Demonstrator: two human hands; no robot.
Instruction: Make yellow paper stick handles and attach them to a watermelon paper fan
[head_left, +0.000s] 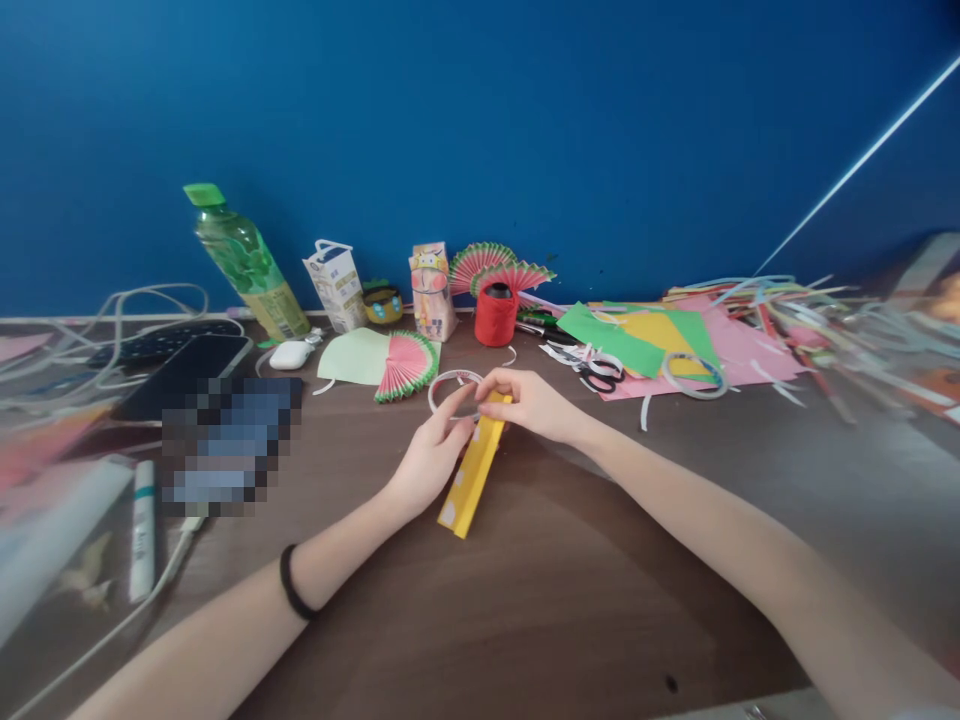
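Observation:
A narrow yellow folded paper strip (pixel 480 470) with pale spots along its left side slants above the brown table, its near end toward me. My right hand (pixel 534 402) pinches its far end between thumb and curled fingers. From the left, my left hand (pixel 429 458) closes thumb and fingers on the strip's edge near that same end; its fingertips are partly hidden. Just behind both hands is a clear tape roll (pixel 444 380), partly covered by them. A pleated pink and green paper fan (pixel 409 368) lies beyond my left hand.
At the back stand a green bottle (pixel 251 265), cartons (pixel 431 300) and a red container (pixel 495 318). Scissors (pixel 600 372), coloured paper sheets (pixel 750 350) and another tape roll (pixel 694 377) lie to the right. A phone (pixel 240 440), marker (pixel 142 530) and cables are leftward.

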